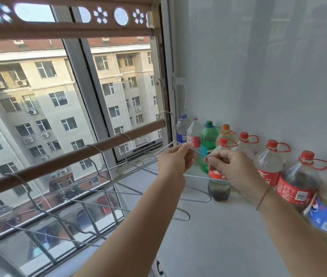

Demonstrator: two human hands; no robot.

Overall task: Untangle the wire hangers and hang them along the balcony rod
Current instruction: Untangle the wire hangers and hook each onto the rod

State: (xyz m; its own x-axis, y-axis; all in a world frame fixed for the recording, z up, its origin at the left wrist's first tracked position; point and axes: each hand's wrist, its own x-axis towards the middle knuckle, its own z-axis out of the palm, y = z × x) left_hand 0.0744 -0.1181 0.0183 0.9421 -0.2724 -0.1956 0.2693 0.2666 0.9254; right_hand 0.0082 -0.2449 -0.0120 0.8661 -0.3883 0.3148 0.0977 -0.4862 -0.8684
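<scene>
Head view shows a thin grey wire hanger held up near the far right end of the brown cylindrical balcony rod, its hook raised just beyond the rod's end and, as far as can be told, not yet seated on it. The left hand is pinched closed on the hanger's sloping shoulder wire; the right hand is pinched closed on the other end of the same wire.

Progress, as judged: the task is well advanced. Three further wire hangers hang from the rod by their hooks: one near the left, one at mid-rod, one right of the middle. Their lower frames overlap in view, so whether all are fully untangled cannot be told. No loose tangled bundle is visible. Remaining work appears to be seating the fourth hanger.

Hangers counted: four. Rods: one.

Along the right edge of the white window ledge, against the white wall, stands a row of plastic bottles; at least ten are visible, most with red caps, one green, one blue-capped.
</scene>
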